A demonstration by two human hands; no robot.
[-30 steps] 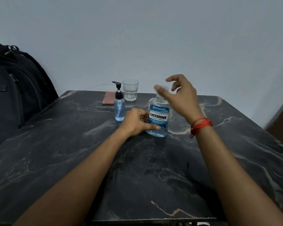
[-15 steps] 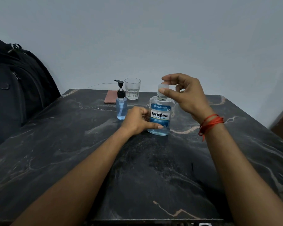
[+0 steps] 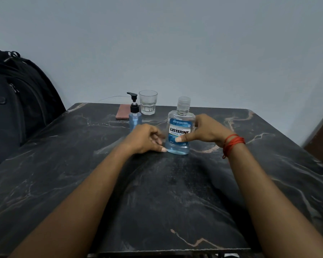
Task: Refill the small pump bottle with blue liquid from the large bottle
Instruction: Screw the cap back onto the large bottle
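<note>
My left hand (image 3: 147,138) rests on the table (image 3: 175,192), fingers loosely curled and holding nothing, thumb tip just touching the big bottle (image 3: 179,131) at its base. My right hand (image 3: 203,132) wraps that bottle from the right, thumb pressed on the label: a firm grip. The bottle stands upright between my hands, cap (image 3: 183,102) on. Left of it and farther, toward the far edge, the pump bottle (image 3: 135,118) stands upright, nearer my left hand, with a glass (image 3: 148,102) behind it.
</note>
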